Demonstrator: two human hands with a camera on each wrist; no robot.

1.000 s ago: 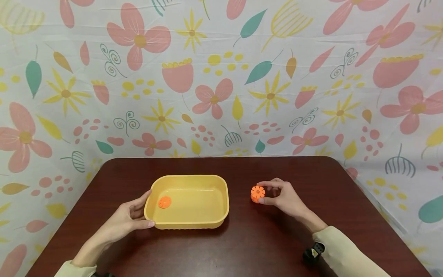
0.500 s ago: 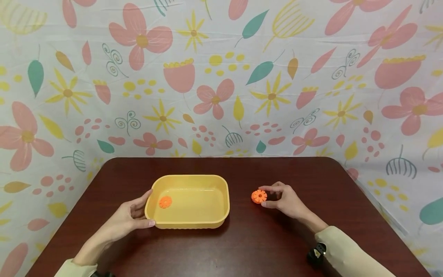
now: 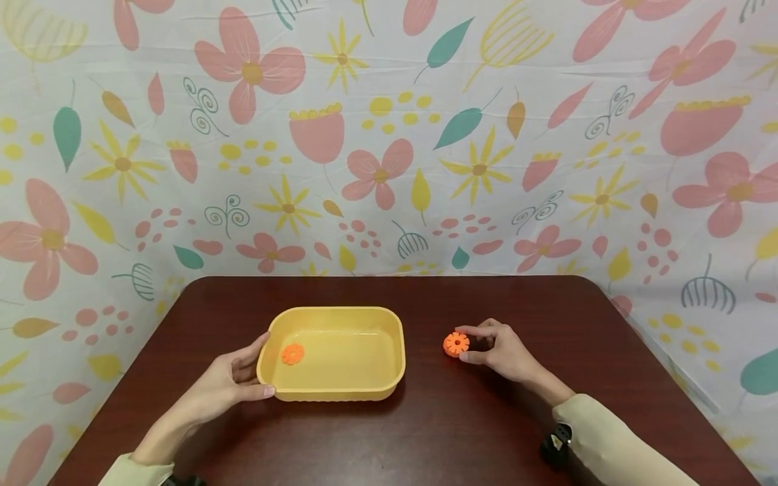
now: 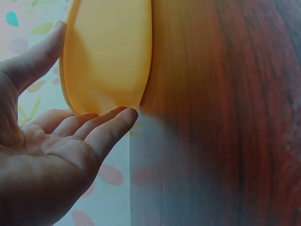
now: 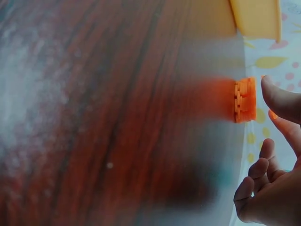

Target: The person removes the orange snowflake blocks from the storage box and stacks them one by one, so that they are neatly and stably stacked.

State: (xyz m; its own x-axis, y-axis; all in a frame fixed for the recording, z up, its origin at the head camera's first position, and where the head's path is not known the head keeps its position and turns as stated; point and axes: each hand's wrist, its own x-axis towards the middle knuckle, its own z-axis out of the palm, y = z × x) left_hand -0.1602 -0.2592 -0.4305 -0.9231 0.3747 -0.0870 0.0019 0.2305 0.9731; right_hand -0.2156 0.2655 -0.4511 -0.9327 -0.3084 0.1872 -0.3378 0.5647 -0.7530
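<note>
A shallow yellow plastic tub [image 3: 331, 393] sits left of the table's middle, with one orange notched disc [image 3: 293, 354] lying flat inside its left part. My left hand [image 3: 221, 391] holds the tub's left end between thumb and fingers, which the left wrist view confirms. To the right of the tub, a short stack of orange notched discs [image 5: 245, 100] stands on the table. My right hand [image 3: 501, 351] is at this stack, thumb and index finger spread about its right side. In the right wrist view a small gap shows between the fingertips and the stack.
The dark brown table [image 3: 377, 445] has rounded far corners. A floral cloth [image 3: 389, 135] hangs behind it and along both sides. My right wrist wears a black device [image 3: 556, 445]. Table surface lies between the tub and the stack.
The top orange disc, tilted up at my right fingertips one second ago, now lies flat on the stack. My right hand shifted slightly; my left hand keeps its hold on the tub.
</note>
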